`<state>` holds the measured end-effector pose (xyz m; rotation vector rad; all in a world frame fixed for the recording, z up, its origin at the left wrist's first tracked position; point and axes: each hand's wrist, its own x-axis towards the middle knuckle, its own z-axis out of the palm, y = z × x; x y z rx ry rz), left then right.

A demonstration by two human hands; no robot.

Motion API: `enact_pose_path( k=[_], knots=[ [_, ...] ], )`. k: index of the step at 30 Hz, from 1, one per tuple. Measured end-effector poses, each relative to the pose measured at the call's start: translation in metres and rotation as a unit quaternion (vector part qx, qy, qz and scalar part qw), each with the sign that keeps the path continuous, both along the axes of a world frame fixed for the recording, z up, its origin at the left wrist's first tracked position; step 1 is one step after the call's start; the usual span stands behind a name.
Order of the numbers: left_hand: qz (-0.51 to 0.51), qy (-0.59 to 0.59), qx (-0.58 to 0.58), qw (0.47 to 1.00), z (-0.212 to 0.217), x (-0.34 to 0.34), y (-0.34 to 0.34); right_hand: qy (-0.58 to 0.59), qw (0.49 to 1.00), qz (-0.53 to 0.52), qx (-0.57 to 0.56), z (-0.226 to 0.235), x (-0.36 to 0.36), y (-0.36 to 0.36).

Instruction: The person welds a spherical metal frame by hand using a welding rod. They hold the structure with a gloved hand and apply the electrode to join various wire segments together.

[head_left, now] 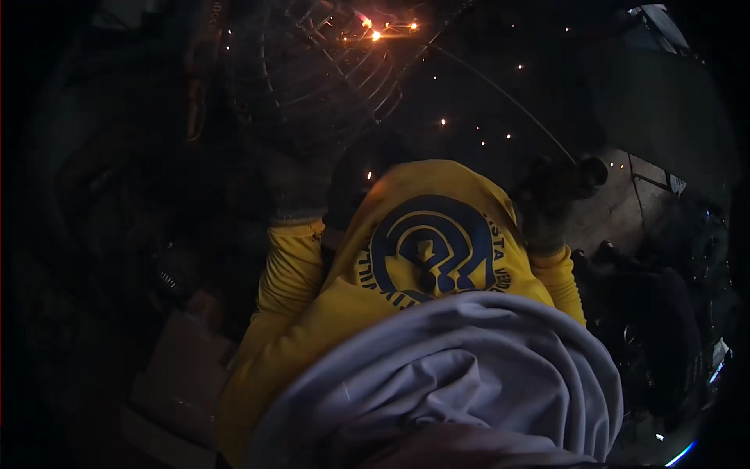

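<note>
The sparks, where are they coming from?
In the head view the brightest sparks glow at the top middle, on the round wire cage, above the gloved left hand. Smaller ones scatter down to the right, towards the gloved right hand.

place: we're pretty sure it's a metal workshop | clues: orange sparks (375, 34) flying off a round wire cage (328, 78) | dark gloves, thin welding rod (508, 98) | dim, cluttered floor with scrap around us
</note>
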<state>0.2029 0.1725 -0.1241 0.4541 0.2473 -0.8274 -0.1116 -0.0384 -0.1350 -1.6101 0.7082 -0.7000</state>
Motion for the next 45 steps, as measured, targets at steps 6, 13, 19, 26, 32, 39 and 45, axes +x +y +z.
enact_pose_path(
  k=[6, 13, 19, 26, 32, 39, 45],
  knots=[
    [0.095, -0.019, 0.179, 0.979, 0.022, -0.008, -0.021, 0.012, 0.998, 0.023, 0.056, 0.012, 0.003, -0.001],
    [0.126, -0.021, 0.274, 0.953, 0.033, -0.007, -0.032, 0.025, 0.994, 0.023, 0.1, 0.024, 0.006, 0.0],
    [0.084, -0.039, 0.181, 0.979, 0.049, -0.017, -0.035, 0.076, 0.994, 0.021, 0.075, 0.028, 0.009, -0.003],
    [-0.024, 0.046, 0.033, 0.998, 0.001, -0.016, 0.0, 0.023, 0.997, 0.022, 0.077, 0.008, 0.002, -0.01],
    [-0.062, 0.066, -0.009, 0.996, -0.01, -0.022, -0.004, -0.018, 0.987, 0.009, 0.158, 0.0, -0.003, -0.019],
    [-0.055, 0.036, 0.003, 0.998, 0.001, -0.026, -0.038, -0.061, 0.988, -0.052, 0.13, 0.001, -0.003, -0.036],
    [-0.024, 0.006, 0.046, 0.999, 0.012, -0.018, -0.05, 0.012, 0.999, -0.01, 0.042, -0.003, -0.011, -0.032]
  ],
)
